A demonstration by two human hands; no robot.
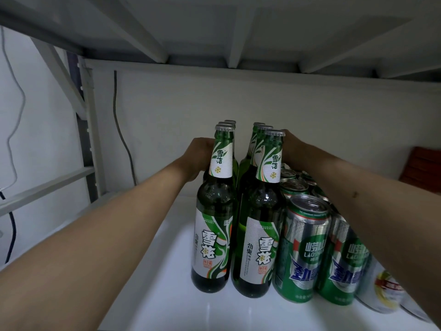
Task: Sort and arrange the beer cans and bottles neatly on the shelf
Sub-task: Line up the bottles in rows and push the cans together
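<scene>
Head view shows a white shelf (167, 295) with green bottles (214, 235) and green cans (300, 254) standing on it. Six bottles stand upright in two rows that run from the middle of the frame toward the back wall (262, 103). The cans stand just right of the bottles, also in rows going back. At the lower right, a white can (381, 287) stands next to the green ones, partly hidden by an arm.

Both arms reach in from the bottom corners of the frame. The left hand (196, 158) is at the middle of the frame, beside the left row. It touches a bottle at the back of that row, but the front bottle hides the fingers, so the grip cannot be told. The right hand (292, 149) is behind the right row, up near the bottle tops. The bottles hide its fingers too, so nobody can tell if it holds anything.

Above, a grey upper shelf (214, 32) fills the top of the frame. A dark cable (121, 130) hangs down the wall at the left. A red-brown thing (424, 168) sits at the far right edge.
</scene>
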